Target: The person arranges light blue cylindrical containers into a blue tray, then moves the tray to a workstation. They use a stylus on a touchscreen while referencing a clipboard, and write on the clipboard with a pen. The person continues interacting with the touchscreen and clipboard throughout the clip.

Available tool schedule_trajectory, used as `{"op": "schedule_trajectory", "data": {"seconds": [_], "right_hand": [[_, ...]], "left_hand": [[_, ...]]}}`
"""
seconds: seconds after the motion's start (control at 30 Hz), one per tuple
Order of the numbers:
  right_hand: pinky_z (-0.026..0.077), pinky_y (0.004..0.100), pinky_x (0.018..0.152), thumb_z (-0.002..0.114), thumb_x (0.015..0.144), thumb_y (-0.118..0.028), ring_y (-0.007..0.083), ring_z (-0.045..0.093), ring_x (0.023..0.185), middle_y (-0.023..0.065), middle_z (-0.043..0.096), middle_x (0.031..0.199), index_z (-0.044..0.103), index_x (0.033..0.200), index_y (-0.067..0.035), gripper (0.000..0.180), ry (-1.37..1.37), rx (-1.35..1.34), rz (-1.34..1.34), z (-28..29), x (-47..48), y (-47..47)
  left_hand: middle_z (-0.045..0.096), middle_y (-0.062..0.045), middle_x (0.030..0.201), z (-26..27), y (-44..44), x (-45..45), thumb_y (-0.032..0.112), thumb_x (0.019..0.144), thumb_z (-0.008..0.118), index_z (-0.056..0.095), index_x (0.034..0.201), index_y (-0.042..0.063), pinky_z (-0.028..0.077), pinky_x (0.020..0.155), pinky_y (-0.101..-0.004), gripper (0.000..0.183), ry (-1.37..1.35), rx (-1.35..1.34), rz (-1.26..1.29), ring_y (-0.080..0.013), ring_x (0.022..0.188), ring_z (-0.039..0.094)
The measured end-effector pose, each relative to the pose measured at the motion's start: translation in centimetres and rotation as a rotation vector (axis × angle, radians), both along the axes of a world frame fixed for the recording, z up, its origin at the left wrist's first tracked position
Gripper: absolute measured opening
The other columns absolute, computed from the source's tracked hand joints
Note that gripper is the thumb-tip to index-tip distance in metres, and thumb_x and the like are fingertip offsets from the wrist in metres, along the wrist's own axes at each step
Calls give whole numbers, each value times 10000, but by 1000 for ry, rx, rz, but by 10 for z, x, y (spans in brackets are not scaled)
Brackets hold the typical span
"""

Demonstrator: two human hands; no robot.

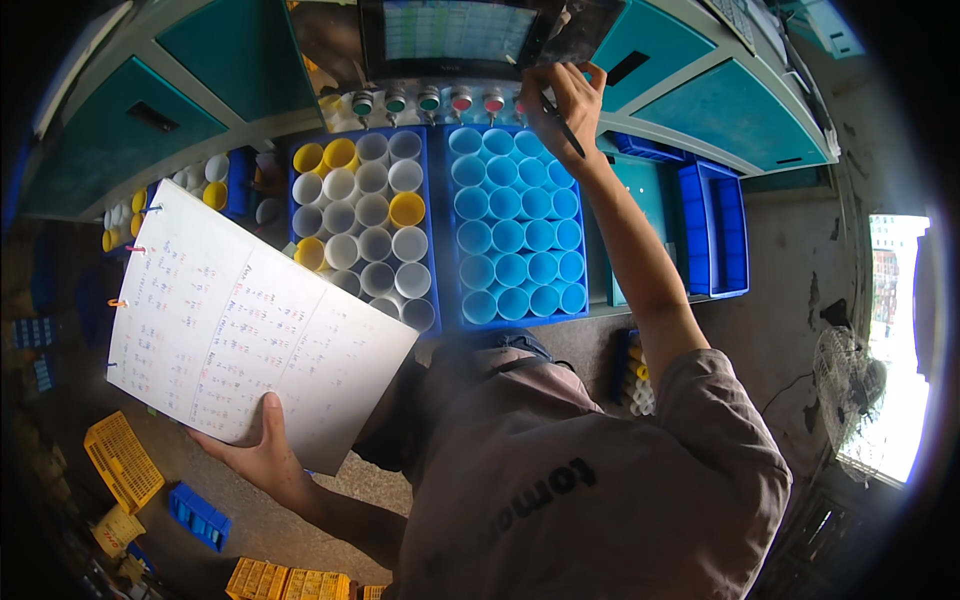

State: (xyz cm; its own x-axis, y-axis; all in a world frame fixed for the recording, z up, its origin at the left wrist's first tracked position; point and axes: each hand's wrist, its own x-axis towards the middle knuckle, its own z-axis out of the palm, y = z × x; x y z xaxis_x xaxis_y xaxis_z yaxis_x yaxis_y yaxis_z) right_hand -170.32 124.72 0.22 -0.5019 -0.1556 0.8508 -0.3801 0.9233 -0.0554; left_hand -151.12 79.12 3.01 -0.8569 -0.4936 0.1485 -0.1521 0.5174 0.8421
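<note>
My left hand grips the lower edge of a ring-bound notebook, thumb on top of the page and fingers beneath. Handwriting in dark and red ink covers much of that page; coloured rings run along its left side. A dark pen is held in my right hand, slanting back across the palm towards the wrist. That hand is raised at the lower right corner of a monitor, in front of the row of push buttons. I cannot tell whether its fingers touch the monitor.
Two blue crates stand before me, one with white and yellow tubes, the other with light blue tubes. Teal machine cabinets flank the monitor. A blue bin sits at right, a fan beyond. Yellow crates rest on the floor.
</note>
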Motion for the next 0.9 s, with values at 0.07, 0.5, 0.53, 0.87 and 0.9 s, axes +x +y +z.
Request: {"op": "schedule_trajectory", "data": {"seconds": [0.07, 0.5, 0.53, 0.87, 0.9], "right_hand": [[377, 401, 892, 718, 813, -30, 164, 641, 702, 10, 655, 709, 664, 846, -83, 83, -27, 17, -8, 1, 1, -2], [374, 394, 868, 745, 807, -59, 166, 649, 721, 5, 690, 765, 690, 894, -100, 111, 111, 15, -4, 30, -22, -25], [369, 389, 875, 745, 810, -56, 168, 651, 721, 14, 697, 771, 701, 905, -92, 111, 134, 7, 9, 28, -21, -28], [391, 381, 878, 732, 845, -116, 152, 670, 791, -3, 709, 822, 726, 941, -111, 96, 18, 116, 98, 20, -33, -55], [393, 380, 873, 732, 843, -114, 154, 671, 793, -3, 707, 823, 726, 942, -112, 100, 14, 132, 88, 20, -35, -56]], "left_hand": [[389, -285, 1497, 0, 0, 0, 135, 819, 802, 163, 1552, -20, 432, 1089, -527, 984, -8, -10, 5, -357, 1361, 442], [392, -269, 1504, -1, 3, 1, 136, 814, 811, 156, 1564, -3, 448, 1078, -509, 1006, 13, 46, 19, -347, 1356, 450], [398, -270, 1500, -2, 2, 1, 136, 811, 813, 153, 1564, -4, 450, 1077, -505, 1011, 13, 45, 17, -347, 1351, 455], [404, -273, 1497, -4, -3, 2, 142, 788, 827, 141, 1568, -15, 444, 1084, -504, 1051, -37, -41, 71, -349, 1349, 462], [402, -273, 1499, -5, -2, 2, 141, 788, 826, 141, 1568, -16, 439, 1088, -503, 1050, 2, -15, 39, -349, 1352, 459]]}}
